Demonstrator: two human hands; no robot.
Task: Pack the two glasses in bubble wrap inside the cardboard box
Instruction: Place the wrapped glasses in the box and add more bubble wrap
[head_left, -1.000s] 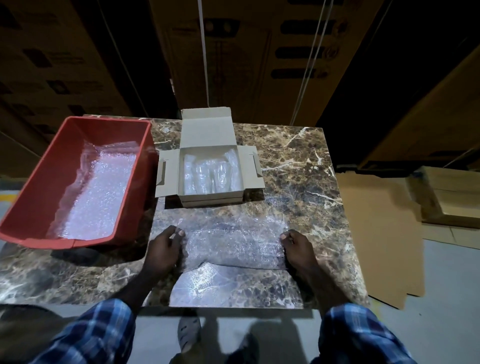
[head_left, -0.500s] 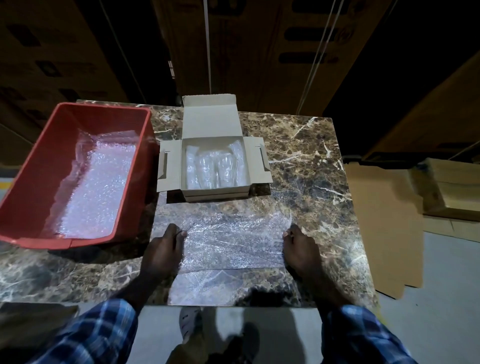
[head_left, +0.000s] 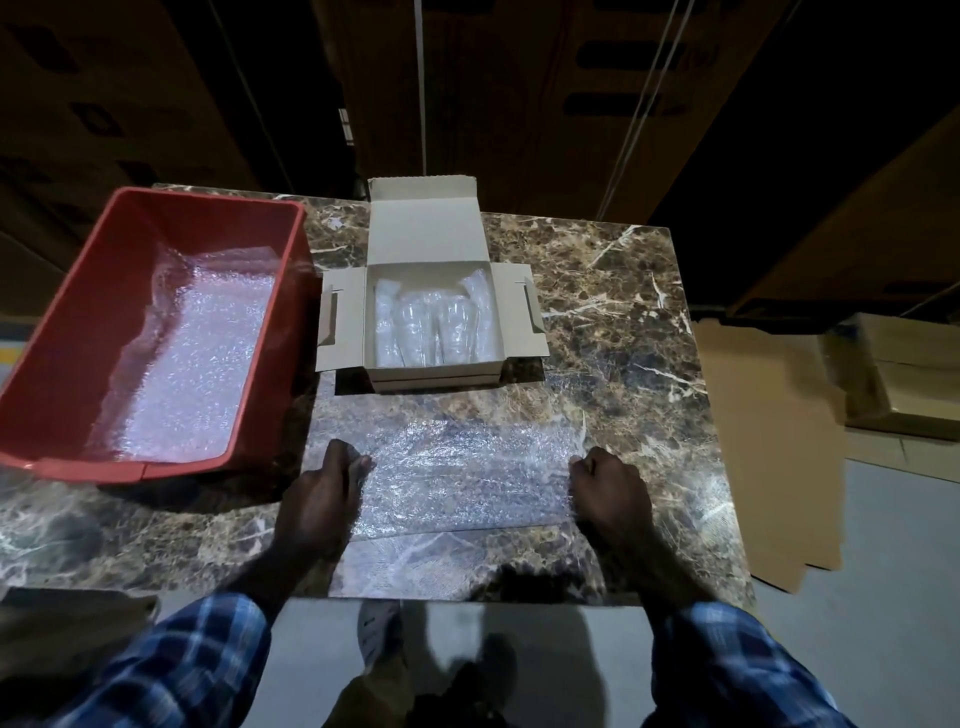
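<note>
Both hands grip a bubble wrap sheet on a marble table, in front of an open box that holds two wrapped glasses.

The marble table (head_left: 613, 322) carries a red bin (head_left: 67, 338) at its left, lined with more bubble wrap and standing just beside the cardboard box (head_left: 423, 234), whose lid and side flaps are folded out. A flattened cardboard sheet (head_left: 769, 441) lies on the floor to the right. The bubble wrap sheet (head_left: 467, 467) lies flat between box and table edge. The left hand (head_left: 319, 499) pinches its left edge with curled fingers; the right hand (head_left: 610, 493) grips its right edge. Inside the box the two glasses (head_left: 434, 322) lie side by side amid bubble wrap.
</note>
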